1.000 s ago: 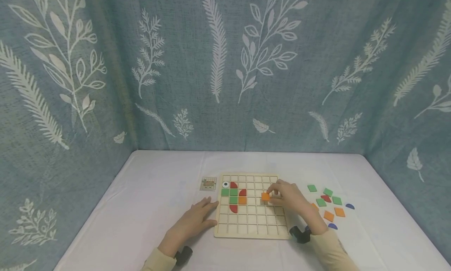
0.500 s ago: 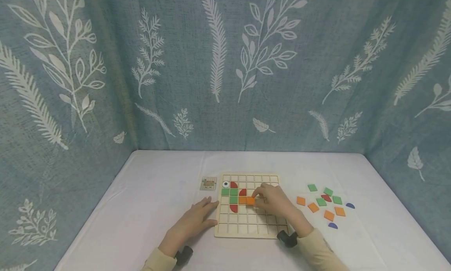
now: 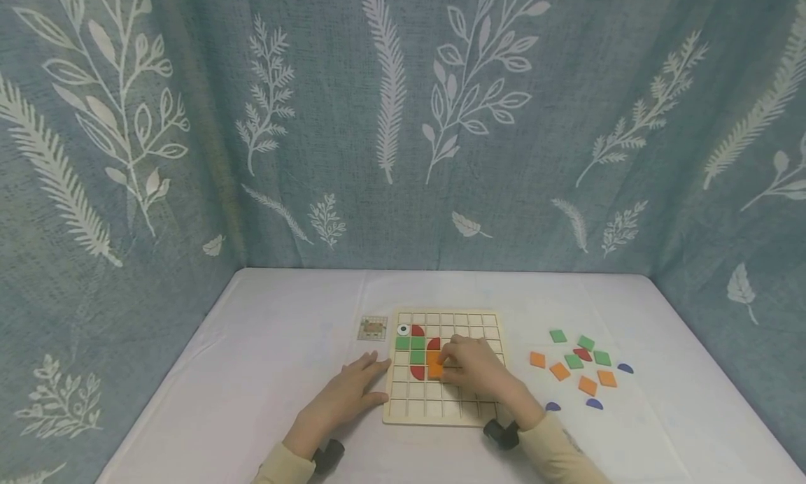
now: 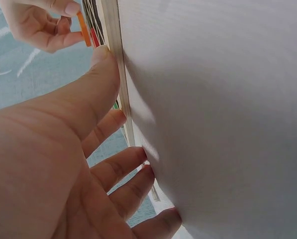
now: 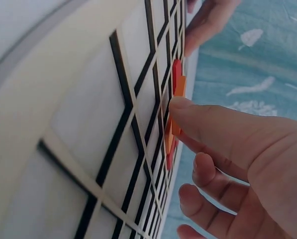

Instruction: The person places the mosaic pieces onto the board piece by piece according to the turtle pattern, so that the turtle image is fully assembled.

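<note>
The right hand [image 3: 475, 366] is nearly closed, thumb and fingertip pinching an orange square tile [image 3: 434, 373], its other fingers curled clear. That tile is over the wooden grid board [image 3: 449, 412], at nine o'clock from its centre; whether it touches the grid is unclear. Just toward twelve from it sits a second orange tile [image 3: 432, 357], with green squares [image 3: 418, 343], red quarter-rounds [image 3: 418, 373] and a white eye tile [image 3: 403, 329] reaching toward ten. The left hand [image 3: 349, 393] grips nothing, its fingers loosely extended, thumb and index at the board's nine-o'clock edge. Off the board at ten o'clock lies a small picture card [image 3: 373, 328]. Around three o'clock, well apart from the card, loose green, orange and red tiles and blue half-circles [image 3: 595, 403] scatter over the white-covered tabletop [image 3: 302, 330]. Beyond, at twelve, hangs a leaf-patterned blue-grey curtain [image 3: 403, 218].
</note>
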The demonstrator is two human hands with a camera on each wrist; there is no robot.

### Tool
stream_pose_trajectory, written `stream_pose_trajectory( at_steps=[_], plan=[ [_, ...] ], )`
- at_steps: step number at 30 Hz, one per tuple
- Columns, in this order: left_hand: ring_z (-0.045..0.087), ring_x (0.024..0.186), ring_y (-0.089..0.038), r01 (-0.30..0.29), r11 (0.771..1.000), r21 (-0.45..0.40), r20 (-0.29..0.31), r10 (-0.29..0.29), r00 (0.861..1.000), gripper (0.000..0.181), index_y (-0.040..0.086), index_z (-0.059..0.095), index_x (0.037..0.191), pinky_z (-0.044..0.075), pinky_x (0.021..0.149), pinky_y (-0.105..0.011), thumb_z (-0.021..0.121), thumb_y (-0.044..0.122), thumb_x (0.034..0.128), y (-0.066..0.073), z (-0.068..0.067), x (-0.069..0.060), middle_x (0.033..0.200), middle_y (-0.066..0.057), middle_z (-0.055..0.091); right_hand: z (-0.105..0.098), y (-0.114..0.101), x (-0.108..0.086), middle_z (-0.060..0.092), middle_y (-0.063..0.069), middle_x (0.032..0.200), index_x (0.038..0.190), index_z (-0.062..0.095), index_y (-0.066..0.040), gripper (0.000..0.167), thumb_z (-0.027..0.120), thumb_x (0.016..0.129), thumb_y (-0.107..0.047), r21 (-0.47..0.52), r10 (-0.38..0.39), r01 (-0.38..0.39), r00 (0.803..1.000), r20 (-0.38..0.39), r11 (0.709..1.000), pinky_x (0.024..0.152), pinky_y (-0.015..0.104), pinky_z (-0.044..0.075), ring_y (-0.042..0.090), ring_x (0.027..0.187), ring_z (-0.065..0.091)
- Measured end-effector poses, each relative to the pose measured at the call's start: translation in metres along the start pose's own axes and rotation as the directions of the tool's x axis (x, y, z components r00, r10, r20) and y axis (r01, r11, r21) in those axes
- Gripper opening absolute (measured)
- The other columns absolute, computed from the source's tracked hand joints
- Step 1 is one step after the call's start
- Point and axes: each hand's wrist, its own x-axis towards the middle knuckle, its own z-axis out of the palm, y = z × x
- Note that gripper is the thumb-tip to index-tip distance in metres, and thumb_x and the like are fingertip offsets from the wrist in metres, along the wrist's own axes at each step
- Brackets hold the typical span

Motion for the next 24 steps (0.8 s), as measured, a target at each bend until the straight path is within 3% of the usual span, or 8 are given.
stream_pose_trajectory(
  at_steps=[6, 11, 18, 24],
  plan=[
    [0.03, 0.134, -0.04, -0.021, 1.0, 0.018, -0.007, 0.021, 1.0, 0.063, 0.008, 0.049, 0.134, 0.024, 0.108, -0.06, 0.064, 0.04, 0.0814, 0.0003, -0.0006, 0.0, 0.143, -0.022, 0.037, 0.0021, -0.0042, 0.0008, 0.06, -0.008, 0.083, 0.09, 0.069, -0.017, 0.019, 0.077, 0.075, -0.026, -0.033, 0.007, -0.007, 1.0, -0.008, 0.999, 0.078, 0.04, 0.044, 0.008, 0.078, 0.055],
    [0.028, 0.136, -0.037, 0.003, 1.0, 0.004, 0.006, -0.003, 1.0, 0.063, 0.01, 0.048, 0.135, 0.022, 0.11, -0.059, 0.064, 0.039, 0.0815, -0.0007, 0.0002, 0.0015, 0.145, -0.02, 0.035, 0.0032, -0.0045, 0.0009, 0.059, -0.008, 0.081, 0.089, 0.069, -0.017, 0.019, 0.078, 0.075, -0.027, -0.05, 0.009, -0.01, 1.0, -0.017, 0.999, 0.081, 0.047, 0.046, 0.008, 0.075, 0.054],
    [0.028, 0.136, -0.037, 0.002, 1.0, 0.009, 0.003, -0.002, 1.0, 0.062, 0.011, 0.048, 0.135, 0.023, 0.11, -0.058, 0.064, 0.039, 0.0814, -0.0022, 0.0007, 0.0014, 0.145, -0.02, 0.035, 0.0047, -0.0038, 0.0007, 0.058, -0.012, 0.077, 0.088, 0.069, -0.02, 0.018, 0.078, 0.075, -0.029, -0.047, 0.008, -0.009, 1.0, -0.025, 0.999, 0.075, 0.038, 0.043, 0.004, 0.072, 0.05],
    [0.028, 0.136, -0.037, 0.01, 1.0, -0.003, -0.003, -0.01, 1.0, 0.063, 0.01, 0.049, 0.134, 0.022, 0.11, -0.058, 0.065, 0.039, 0.0808, 0.0003, 0.0005, 0.0, 0.145, -0.02, 0.036, 0.0032, -0.0038, -0.0014, 0.054, -0.014, 0.074, 0.089, 0.069, -0.021, 0.017, 0.077, 0.075, -0.028, -0.019, 0.024, -0.025, 1.0, -0.02, 1.0, 0.08, 0.044, 0.043, 0.005, 0.069, 0.046]
  ],
)
